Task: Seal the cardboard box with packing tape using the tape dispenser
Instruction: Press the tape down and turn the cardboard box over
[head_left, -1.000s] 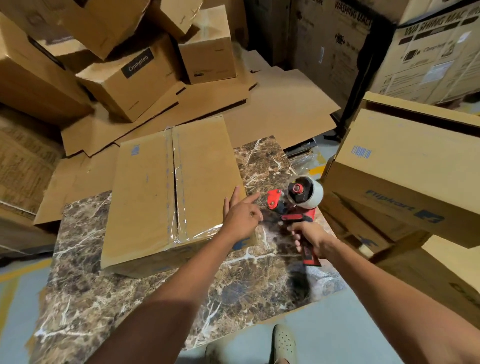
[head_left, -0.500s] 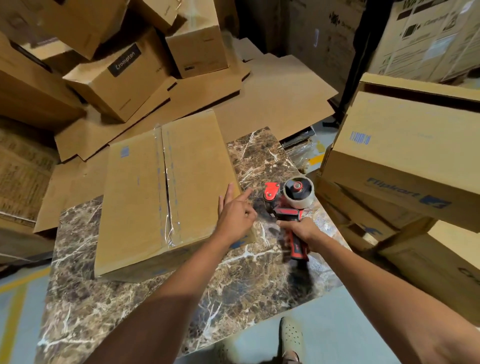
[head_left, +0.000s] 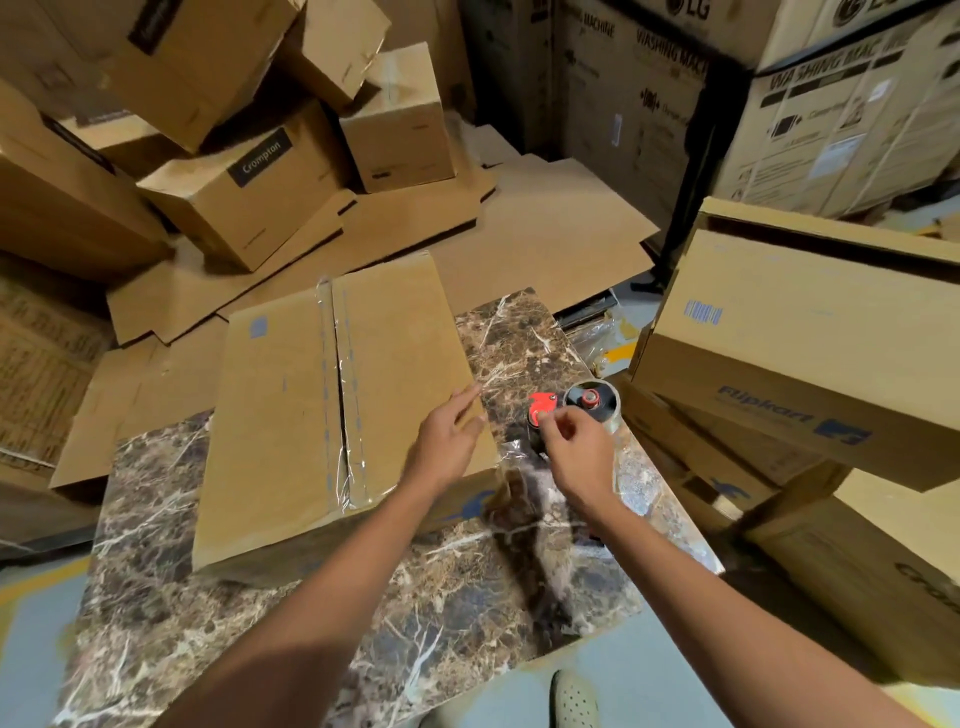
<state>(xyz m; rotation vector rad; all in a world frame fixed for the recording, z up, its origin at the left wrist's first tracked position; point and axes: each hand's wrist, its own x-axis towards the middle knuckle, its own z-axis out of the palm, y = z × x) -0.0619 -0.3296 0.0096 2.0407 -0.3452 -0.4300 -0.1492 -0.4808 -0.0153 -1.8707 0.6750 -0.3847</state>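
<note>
The flat cardboard box (head_left: 280, 415) lies on the marble table (head_left: 249, 634), with clear packing tape (head_left: 343, 395) running along its middle seam and down the near side. My left hand (head_left: 447, 441) rests flat on the box's right near corner, fingers apart, holding nothing. The red and black tape dispenser (head_left: 592, 402) lies on the table just right of the box. My right hand (head_left: 576, 452) hovers over its handle with curled fingers, fingertips at the red guard (head_left: 540, 404). Whether it grips the dispenser is hidden.
A stack of Flipkart boxes (head_left: 779, 353) crowds the table's right edge. Flattened cardboard (head_left: 519, 239) and a pile of boxes (head_left: 249, 197) lie behind and to the left. Tall appliance cartons (head_left: 831, 104) stand at the back. My shoe (head_left: 571, 701) shows below the table's near edge.
My right hand has brought the dispenser down onto the table beside the box and slid forward from the handle towards the red guard. My left hand stays on the box corner.
</note>
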